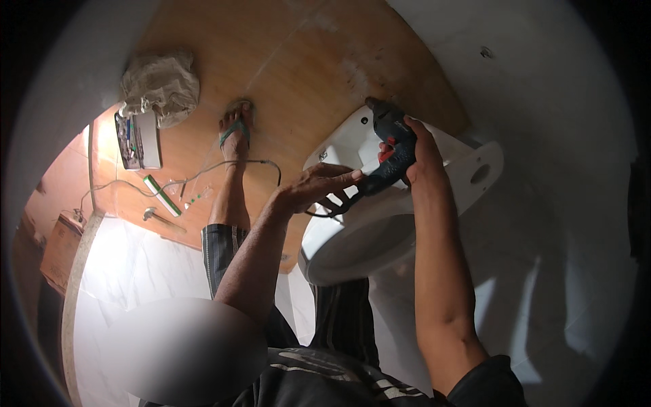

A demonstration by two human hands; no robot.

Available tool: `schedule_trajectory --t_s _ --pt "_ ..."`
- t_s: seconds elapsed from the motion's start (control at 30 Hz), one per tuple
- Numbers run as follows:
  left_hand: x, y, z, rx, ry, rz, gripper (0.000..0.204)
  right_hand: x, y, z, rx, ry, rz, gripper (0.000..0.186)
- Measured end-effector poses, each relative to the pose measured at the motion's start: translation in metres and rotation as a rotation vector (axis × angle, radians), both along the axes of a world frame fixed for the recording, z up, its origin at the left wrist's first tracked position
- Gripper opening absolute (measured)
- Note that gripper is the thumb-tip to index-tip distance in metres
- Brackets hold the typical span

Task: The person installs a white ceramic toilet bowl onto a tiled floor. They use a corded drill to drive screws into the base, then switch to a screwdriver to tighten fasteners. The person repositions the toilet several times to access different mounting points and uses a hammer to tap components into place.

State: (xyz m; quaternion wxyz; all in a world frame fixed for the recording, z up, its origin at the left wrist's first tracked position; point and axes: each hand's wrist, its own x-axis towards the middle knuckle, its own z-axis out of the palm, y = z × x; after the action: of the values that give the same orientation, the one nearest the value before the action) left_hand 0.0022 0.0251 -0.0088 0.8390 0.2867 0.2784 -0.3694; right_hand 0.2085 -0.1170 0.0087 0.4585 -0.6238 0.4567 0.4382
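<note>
A dark blue-green corded power drill [397,146] with red switches is held in front of me, its chuck pointing away. My right hand [424,152] wraps round the drill's body from the right. At the lower end of the handle, where the cord [271,164] leaves it, my left hand [322,186] is closed, its thumb on top and fingers curled below. Under the drill is a white ceramic fixture [324,244], perhaps a washbasin, with a wide oval opening and smaller holes. The drill and my hands cover part of it; the bit cannot be made out.
On the brown floor [285,74] lie a crumpled pale sack [163,85], an open tool case [150,139], a green and white strip-shaped object [163,195], a hammer [163,218] and small loose parts. The cord crosses near a sandalled foot [235,129]. A cardboard box [62,251] stands left.
</note>
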Motion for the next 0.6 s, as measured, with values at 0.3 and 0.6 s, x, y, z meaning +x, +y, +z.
schedule_trajectory --t_s 0.3,0.6 --pt "-0.019 -0.019 -0.025 0.247 0.056 -0.279 0.05 -0.02 -0.073 0.194 0.342 -0.282 -0.007 0.075" --pt "-0.016 -0.053 0.0 0.64 0.033 -0.263 0.049 -0.063 -0.276 0.32 -0.168 -0.53 -0.174 0.068"
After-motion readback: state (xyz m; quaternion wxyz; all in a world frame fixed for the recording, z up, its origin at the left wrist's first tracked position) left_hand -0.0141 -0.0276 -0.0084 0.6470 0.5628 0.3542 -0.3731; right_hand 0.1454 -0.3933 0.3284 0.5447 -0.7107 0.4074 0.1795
